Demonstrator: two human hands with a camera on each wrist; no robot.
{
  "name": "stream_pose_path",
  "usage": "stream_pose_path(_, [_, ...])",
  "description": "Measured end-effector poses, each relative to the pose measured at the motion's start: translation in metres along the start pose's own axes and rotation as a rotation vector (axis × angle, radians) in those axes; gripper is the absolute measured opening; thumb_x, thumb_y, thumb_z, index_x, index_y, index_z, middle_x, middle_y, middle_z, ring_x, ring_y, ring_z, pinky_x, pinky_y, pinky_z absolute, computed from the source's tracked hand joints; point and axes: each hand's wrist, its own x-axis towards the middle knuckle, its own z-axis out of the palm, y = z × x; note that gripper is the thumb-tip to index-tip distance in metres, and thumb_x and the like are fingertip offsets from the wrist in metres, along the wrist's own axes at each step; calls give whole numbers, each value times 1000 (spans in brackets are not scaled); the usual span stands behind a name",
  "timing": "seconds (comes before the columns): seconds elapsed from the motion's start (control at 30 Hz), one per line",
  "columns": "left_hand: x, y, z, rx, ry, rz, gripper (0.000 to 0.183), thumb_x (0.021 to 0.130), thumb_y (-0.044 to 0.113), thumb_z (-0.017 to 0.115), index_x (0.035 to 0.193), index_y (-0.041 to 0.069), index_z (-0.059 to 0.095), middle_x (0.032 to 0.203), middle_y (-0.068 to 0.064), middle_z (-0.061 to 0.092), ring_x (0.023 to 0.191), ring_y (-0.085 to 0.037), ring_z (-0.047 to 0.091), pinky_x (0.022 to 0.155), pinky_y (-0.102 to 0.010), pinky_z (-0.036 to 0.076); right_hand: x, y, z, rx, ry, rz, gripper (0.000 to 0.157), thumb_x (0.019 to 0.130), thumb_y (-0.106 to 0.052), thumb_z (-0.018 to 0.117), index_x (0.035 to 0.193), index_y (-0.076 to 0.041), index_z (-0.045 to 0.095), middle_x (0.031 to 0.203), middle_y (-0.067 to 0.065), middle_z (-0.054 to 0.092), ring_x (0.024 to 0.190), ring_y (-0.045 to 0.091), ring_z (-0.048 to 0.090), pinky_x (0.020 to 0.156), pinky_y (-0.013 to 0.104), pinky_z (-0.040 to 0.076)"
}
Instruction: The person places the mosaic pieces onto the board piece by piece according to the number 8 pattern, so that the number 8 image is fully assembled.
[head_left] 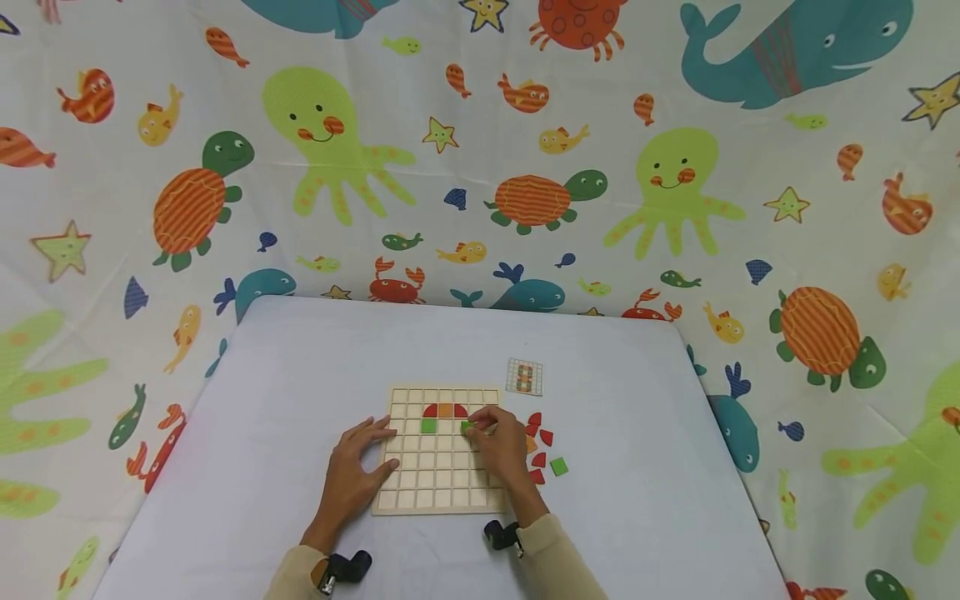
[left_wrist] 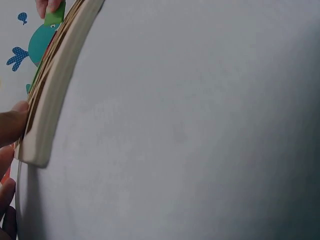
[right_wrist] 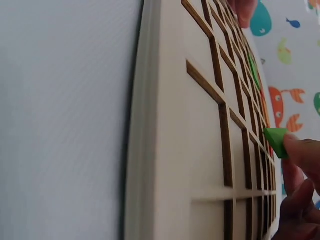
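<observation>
A wooden grid board point(head_left: 444, 479) lies on the white table. My left hand point(head_left: 352, 462) rests at its left edge, fingers spread, with the thumb on the rim. Between thumb and fingertips, my right hand point(head_left: 504, 446) pinches a green square tile point(right_wrist: 276, 142) over the board's upper right cells; the tile looks tilted in the right wrist view. On the board, an orange square point(head_left: 446, 410) sits between a left red quarter-round tile point(head_left: 431, 411) and a right red quarter-round tile point(head_left: 461, 411). Below the left red one lies another green square point(head_left: 428, 426).
Loose tiles lie right of the board, among them a red piece point(head_left: 547, 437), a green square point(head_left: 558, 467) and an orange piece point(head_left: 532, 445) partly hidden by the right hand. A small pattern card point(head_left: 524, 377) lies beyond the board's upper right corner. A sea-animal cloth point(head_left: 450, 175) hangs behind.
</observation>
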Motion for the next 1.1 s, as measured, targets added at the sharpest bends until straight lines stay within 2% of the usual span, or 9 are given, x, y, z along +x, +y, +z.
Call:
stream_pose_path(0.3, [0,0,2,3,4,2,50,82,10,90,129,12,73,152,-9,65,149,-38,48,119,-70,35,4,-3,12,-132,20,-8,12,90,-20,85,99,-22,78,85,-7,69,71,9,55,58,27,41])
stream_pose_path(0.5, [-1,1,1,12,19,18,50,80,8,90,128,11,74,150,-11,66,147,-41,49,116,-70,36,2,-6,16,-180,48,-58,9,89,-17,84,96,-21,79,81,-7,68,65,6,54,51,26,40])
stream_pose_path(0.63, [0,2,-1,18,25,24,49,80,8,90,127,11,74,150,-11,66,147,-41,49,116,-70,36,3,-6,18,-196,61,-79,9,90,-20,85,97,-22,79,82,-7,68,66,5,53,52,24,40])
stream_pose_path(0.9, [0,1,-1,14,20,16,50,80,8,90,128,12,74,150,-10,66,148,-41,48,117,-69,35,1,-8,18,-195,48,-72,9,91,-20,84,98,-23,80,79,-9,62,72,7,54,59,25,40])
stream_pose_path(1.1, [0,2,2,7,26,24,50,80,8,90,127,13,74,150,-10,66,147,-41,49,117,-70,36,-2,1,5,-103,40,-81,18,88,-13,85,104,-22,81,81,-7,66,75,7,59,61,23,44])
